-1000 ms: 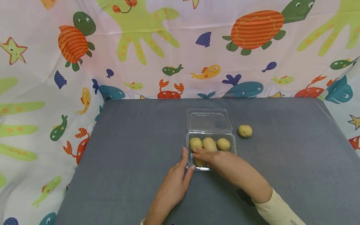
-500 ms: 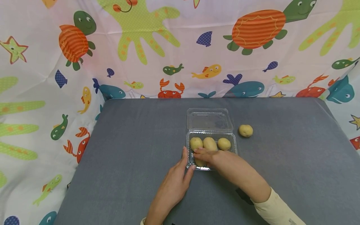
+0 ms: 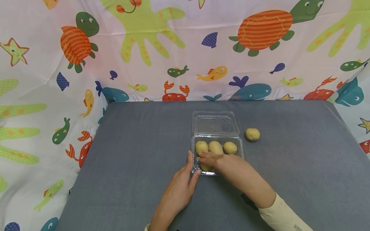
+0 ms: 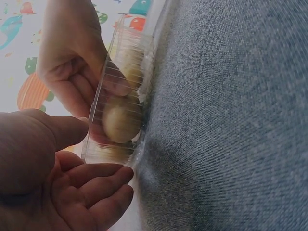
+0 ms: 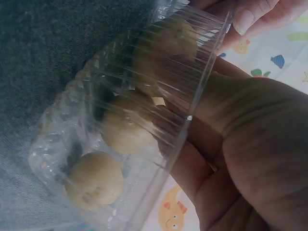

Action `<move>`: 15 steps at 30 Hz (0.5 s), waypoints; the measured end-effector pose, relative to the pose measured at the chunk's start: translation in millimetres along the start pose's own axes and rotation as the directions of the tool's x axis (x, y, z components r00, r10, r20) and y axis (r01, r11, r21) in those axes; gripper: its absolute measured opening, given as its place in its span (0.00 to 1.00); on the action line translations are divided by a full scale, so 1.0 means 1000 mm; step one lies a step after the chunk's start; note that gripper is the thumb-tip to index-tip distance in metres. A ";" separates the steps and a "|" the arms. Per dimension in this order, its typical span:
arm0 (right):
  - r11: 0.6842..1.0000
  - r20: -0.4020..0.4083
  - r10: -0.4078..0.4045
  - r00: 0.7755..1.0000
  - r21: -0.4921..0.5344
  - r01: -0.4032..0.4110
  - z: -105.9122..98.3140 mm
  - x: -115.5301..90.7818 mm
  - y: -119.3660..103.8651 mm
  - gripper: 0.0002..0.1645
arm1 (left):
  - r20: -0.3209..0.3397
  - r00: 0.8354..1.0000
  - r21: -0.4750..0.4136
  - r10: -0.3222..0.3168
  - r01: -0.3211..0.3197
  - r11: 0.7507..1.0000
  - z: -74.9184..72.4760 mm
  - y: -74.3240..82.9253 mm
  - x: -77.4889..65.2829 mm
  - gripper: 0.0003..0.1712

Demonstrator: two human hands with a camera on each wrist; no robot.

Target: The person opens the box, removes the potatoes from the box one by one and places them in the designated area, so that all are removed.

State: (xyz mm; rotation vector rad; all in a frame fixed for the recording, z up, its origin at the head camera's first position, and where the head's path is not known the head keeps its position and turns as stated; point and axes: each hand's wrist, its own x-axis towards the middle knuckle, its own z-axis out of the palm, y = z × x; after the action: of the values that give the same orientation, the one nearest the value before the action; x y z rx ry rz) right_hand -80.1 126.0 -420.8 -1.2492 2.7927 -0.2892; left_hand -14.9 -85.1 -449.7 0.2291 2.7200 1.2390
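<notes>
A clear plastic clamshell container (image 3: 241,146) stands on the grey cloth, its lid (image 3: 214,124) folded back. Across its back row lie three potatoes, a left one (image 3: 201,147), a middle one (image 3: 215,147) and a right one (image 3: 230,148). My right hand (image 3: 226,165) reaches in over the front and grips a potato (image 3: 205,167) at the front left between thumb and fingers. That hand hides the rest of the front row. My left hand (image 3: 178,189) touches the container's front left corner, index finger along the left side, thumb at the front.
A single loose potato (image 3: 252,134) lies on the table (image 3: 144,144) to the right of the container. A cloth with printed sea animals (image 3: 196,51) hangs behind the table and along its left and right sides.
Only the right forearm has shifted, very slightly to the left. Both hands, the container and the potatoes stay in place.
</notes>
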 end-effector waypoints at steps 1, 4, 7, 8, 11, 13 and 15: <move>1.000 -0.005 0.001 1.000 -0.002 -0.001 0.000 0.000 0.000 0.29 | 0.001 1.000 0.000 -0.002 0.002 1.000 0.000 0.000 0.000 0.41; 1.000 -0.027 -0.006 1.000 -0.001 0.006 0.002 -0.001 0.000 0.29 | 0.002 1.000 -0.001 -0.007 0.007 1.000 0.001 0.000 0.000 0.41; 1.000 -0.039 -0.012 0.999 -0.002 0.012 0.003 -0.002 0.000 0.29 | 0.005 1.000 -0.005 -0.016 0.016 1.000 0.001 0.000 0.000 0.41; 1.000 -0.043 -0.017 0.999 -0.003 0.017 0.004 -0.002 -0.001 0.29 | 0.006 1.000 -0.005 -0.018 0.018 1.000 0.001 0.000 0.000 0.41; 1.000 -0.045 -0.019 0.999 0.005 0.020 0.004 -0.002 -0.001 0.29 | 0.002 1.000 -0.005 -0.010 0.010 1.000 0.001 0.000 0.000 0.41; 1.000 -0.040 -0.021 0.999 0.014 0.021 0.004 -0.002 0.000 0.31 | -0.003 1.000 -0.003 0.002 -0.002 1.000 0.001 -0.001 0.000 0.40; 0.999 -0.035 -0.017 0.999 0.032 0.018 0.005 -0.002 0.000 0.35 | -0.010 1.000 -0.004 0.018 -0.018 1.000 0.001 -0.001 -0.001 0.40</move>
State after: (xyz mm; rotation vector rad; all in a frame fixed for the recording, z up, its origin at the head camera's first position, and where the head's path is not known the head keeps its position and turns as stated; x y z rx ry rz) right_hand -78.3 127.2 -425.7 -1.2744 2.7954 -0.3594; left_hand -14.3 -85.6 -451.0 0.2482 2.7297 1.2536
